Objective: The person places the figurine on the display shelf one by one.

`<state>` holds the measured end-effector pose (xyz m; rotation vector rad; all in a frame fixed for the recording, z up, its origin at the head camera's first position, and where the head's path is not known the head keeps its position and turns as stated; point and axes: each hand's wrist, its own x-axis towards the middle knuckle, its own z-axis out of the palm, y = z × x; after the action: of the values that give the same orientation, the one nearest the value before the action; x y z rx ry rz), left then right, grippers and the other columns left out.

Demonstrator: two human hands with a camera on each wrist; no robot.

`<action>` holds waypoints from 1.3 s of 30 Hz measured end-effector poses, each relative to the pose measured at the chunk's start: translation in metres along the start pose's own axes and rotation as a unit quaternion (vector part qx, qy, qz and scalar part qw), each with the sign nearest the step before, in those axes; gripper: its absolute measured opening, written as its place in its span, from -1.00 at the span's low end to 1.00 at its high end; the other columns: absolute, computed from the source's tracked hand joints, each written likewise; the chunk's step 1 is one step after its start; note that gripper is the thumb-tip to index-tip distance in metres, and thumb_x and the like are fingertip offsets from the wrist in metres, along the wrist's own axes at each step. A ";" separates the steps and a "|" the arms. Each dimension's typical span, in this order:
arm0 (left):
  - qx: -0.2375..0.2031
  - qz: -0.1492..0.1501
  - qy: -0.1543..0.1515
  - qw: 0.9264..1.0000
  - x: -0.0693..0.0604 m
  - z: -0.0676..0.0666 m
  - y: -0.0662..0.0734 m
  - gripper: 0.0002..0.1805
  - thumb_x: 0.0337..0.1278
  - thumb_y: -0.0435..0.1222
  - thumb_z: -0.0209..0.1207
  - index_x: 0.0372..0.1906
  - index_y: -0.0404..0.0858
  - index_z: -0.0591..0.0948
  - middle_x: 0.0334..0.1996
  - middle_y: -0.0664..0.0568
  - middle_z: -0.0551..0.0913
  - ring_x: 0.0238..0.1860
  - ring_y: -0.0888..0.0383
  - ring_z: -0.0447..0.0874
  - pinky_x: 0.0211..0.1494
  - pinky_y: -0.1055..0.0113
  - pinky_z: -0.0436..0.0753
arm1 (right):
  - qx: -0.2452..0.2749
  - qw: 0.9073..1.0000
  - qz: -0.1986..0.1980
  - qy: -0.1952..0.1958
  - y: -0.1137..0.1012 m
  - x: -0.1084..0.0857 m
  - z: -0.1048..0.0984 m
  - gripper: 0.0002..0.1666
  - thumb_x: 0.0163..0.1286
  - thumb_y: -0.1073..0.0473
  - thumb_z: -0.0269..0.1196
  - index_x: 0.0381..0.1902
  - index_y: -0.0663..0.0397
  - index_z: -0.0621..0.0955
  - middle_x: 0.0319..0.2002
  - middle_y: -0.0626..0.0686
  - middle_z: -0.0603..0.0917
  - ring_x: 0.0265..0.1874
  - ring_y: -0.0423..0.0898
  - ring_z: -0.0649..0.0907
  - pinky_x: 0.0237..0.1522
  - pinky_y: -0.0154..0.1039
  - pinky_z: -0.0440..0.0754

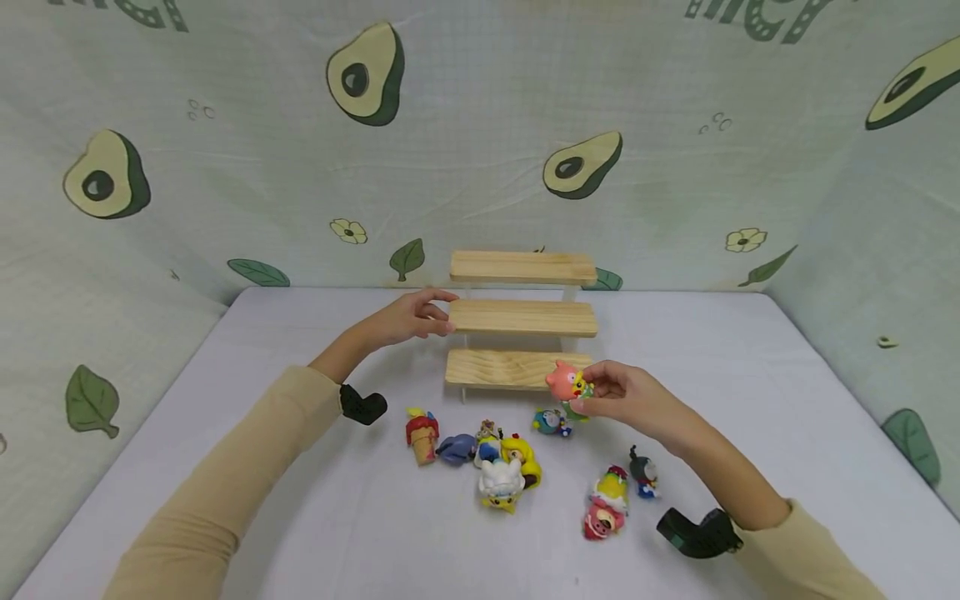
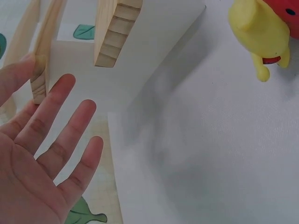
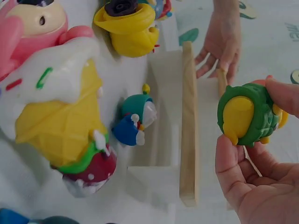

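Observation:
A three-tier display stand with wooden planks and white supports stands at the table's back. My left hand pinches the left end of its middle plank between thumb and index finger; the other fingers spread out straight. In front of the lowest plank, my right hand holds a small toy figurine with a pink head and a yellow face. The right wrist view shows the figurine's green and yellow underside between thumb and fingers. Below it lies a teal and blue figurine.
Several toy figurines lie in front of the stand: an ice-cream-cone one, a blue-purple one, a white one and a yellow-haired one. Farther right are a pink one and a dark-hatted one.

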<state>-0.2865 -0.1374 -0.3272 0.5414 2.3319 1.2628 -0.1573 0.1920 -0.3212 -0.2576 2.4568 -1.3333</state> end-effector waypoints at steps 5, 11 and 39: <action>0.004 0.004 -0.001 1.000 0.000 0.001 0.000 -0.36 0.19 -0.22 0.16 0.35 -0.19 0.23 0.01 -0.21 0.59 0.01 -0.01 0.59 0.16 -0.07 0.43 | 0.024 1.000 -0.006 0.012 -0.009 0.008 0.004 -0.40 0.22 0.02 0.29 0.07 0.30 0.41 -0.22 0.08 0.50 -0.26 -0.08 0.47 -0.23 -0.29 0.49; 0.002 0.000 0.000 1.000 0.002 0.002 0.000 -0.37 0.19 -0.23 0.16 0.34 -0.17 0.24 0.01 -0.20 0.60 -0.01 0.01 0.60 0.15 -0.04 0.44 | 0.040 0.999 -0.008 0.025 -0.015 0.024 0.012 -0.45 0.21 0.08 0.29 0.04 0.29 0.40 -0.22 0.08 0.49 -0.24 -0.07 0.44 -0.19 -0.28 0.49; 0.021 0.002 0.000 1.000 0.003 0.001 -0.003 -0.36 0.22 -0.17 0.14 0.36 -0.15 0.21 -0.02 -0.24 0.61 -0.06 -0.03 0.64 0.12 -0.08 0.46 | 0.017 0.997 -0.034 0.073 -0.039 0.078 0.071 -0.43 0.14 0.10 0.37 -0.01 0.26 0.41 -0.14 0.15 0.51 -0.29 -0.07 0.45 -0.32 -0.36 0.43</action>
<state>-0.2890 -0.1365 -0.3307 0.5608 2.3625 1.2184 -0.2032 0.0907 -0.3402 -0.2443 2.5633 -1.4681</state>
